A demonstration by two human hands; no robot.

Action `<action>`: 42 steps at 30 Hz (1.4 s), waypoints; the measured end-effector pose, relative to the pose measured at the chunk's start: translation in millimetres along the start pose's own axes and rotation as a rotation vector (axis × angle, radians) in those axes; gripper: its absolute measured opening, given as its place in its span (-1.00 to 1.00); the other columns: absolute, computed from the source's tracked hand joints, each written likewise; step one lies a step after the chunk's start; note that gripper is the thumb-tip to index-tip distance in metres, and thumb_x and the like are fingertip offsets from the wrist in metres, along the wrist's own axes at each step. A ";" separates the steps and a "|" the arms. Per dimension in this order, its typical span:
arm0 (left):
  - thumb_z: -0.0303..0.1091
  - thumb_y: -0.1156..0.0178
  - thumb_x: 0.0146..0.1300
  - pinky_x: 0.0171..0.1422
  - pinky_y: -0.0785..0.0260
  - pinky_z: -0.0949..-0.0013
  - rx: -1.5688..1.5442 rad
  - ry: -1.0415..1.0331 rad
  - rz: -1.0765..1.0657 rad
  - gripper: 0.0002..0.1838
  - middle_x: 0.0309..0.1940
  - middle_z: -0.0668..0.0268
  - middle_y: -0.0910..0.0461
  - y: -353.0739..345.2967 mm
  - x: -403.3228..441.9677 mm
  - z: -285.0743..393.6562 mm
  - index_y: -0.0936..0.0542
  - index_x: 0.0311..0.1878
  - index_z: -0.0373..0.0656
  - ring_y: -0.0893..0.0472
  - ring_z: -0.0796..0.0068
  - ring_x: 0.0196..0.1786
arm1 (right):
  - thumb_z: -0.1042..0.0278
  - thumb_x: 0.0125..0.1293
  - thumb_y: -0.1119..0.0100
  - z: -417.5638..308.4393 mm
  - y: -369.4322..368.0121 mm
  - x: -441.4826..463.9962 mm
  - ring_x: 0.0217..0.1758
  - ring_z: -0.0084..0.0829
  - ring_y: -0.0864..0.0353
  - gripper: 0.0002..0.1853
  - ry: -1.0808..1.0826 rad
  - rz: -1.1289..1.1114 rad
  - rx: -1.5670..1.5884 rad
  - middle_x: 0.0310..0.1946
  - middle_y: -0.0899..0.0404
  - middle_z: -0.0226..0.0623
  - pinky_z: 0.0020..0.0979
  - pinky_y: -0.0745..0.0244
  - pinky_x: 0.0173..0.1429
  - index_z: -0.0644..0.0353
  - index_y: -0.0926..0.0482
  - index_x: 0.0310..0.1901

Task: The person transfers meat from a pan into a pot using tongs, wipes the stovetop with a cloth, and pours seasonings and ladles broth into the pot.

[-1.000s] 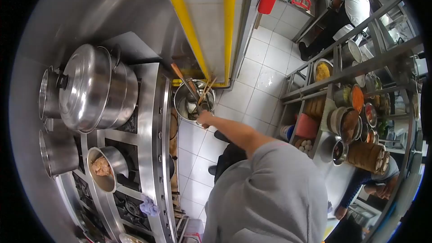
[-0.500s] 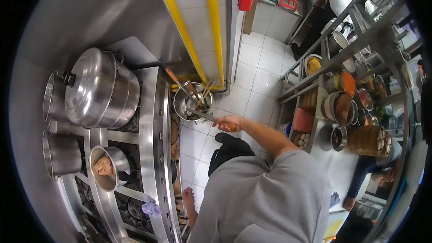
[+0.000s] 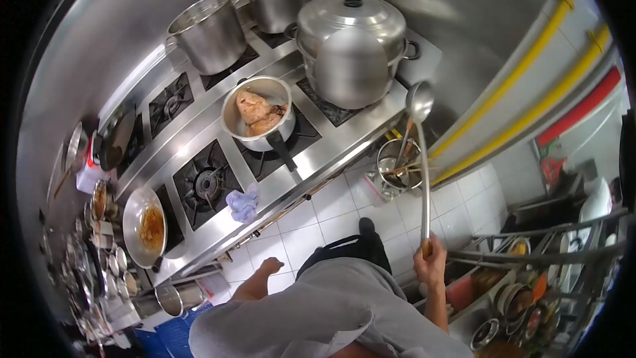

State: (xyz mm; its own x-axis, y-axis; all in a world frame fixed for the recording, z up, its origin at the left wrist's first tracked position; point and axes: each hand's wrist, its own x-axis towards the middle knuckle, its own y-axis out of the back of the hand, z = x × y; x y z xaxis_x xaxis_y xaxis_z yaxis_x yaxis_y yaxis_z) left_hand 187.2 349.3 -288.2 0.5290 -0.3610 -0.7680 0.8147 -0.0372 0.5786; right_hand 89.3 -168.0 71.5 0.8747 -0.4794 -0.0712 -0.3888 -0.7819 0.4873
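My right hand (image 3: 430,262) is closed round the handle end of a long metal ladle (image 3: 421,103), whose round bowl is raised beside the stove's right end. Beneath the ladle's bowl, a metal pot on the floor side (image 3: 399,176) holds several utensils, one with a wooden handle. My left hand (image 3: 270,266) hangs by the stove's front edge, its fingers curled, and what it may hold is too small to tell. On the stove, an open pot (image 3: 228,116) with a black handle contains cooked-looking meat (image 3: 258,111).
A large lidded pot (image 3: 351,16) and two tall pots (image 3: 211,36) stand at the stove's back. A crumpled cloth (image 3: 242,204) lies on its front edge. At left is a pan (image 3: 132,215) with brown residue. Shelving with food containers stands at lower right.
The view has swung left towards the stove. My right hand has lifted the ladle out of the utensil pot. My left hand, hidden at first, is now beside the stove's front.
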 end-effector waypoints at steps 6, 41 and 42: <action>0.04 0.01 0.30 0.20 -0.39 0.09 -0.244 0.129 0.194 -0.57 -0.04 0.08 -0.60 34.4 -20.8 18.2 -0.65 -0.10 -0.08 -0.54 0.04 0.09 | 0.45 0.30 -0.01 -126.4 6.5 85.7 -0.80 -0.61 -0.30 -0.72 -0.044 -0.227 0.459 -0.74 -0.26 -0.51 -0.54 -0.26 -0.75 0.24 -0.31 0.03; -0.13 -0.08 0.26 -0.48 -0.36 0.31 -1.535 0.647 0.985 -0.72 -0.52 0.31 -0.55 -103.3 -15.5 237.9 -0.60 -0.31 -0.16 -0.54 0.39 -0.49 | 0.33 0.30 0.00 -604.3 -273.3 675.0 -0.60 -0.39 -0.50 -0.79 -0.456 -0.796 1.350 -0.49 -0.48 -0.20 -0.48 -0.51 -0.56 0.32 -0.33 -0.22; -0.13 -0.08 0.26 -0.49 -0.35 0.31 -1.519 0.644 1.034 -0.71 -0.52 0.31 -0.55 -100.0 -21.0 228.3 -0.59 -0.31 -0.17 -0.54 0.39 -0.51 | 0.33 0.30 -0.01 -606.6 -269.7 673.6 -0.59 -0.38 -0.50 -0.79 -0.498 -0.826 1.371 -0.49 -0.48 -0.19 -0.48 -0.52 -0.56 0.32 -0.33 -0.22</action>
State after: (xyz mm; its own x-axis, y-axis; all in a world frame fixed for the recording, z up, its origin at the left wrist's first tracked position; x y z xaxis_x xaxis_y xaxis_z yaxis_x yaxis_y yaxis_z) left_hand 40.4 147.9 -267.2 0.5680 0.6418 -0.5152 -0.5107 0.7657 0.3909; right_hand 958.9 -38.3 420.0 0.8928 0.3493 -0.2843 -0.0855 -0.4884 -0.8684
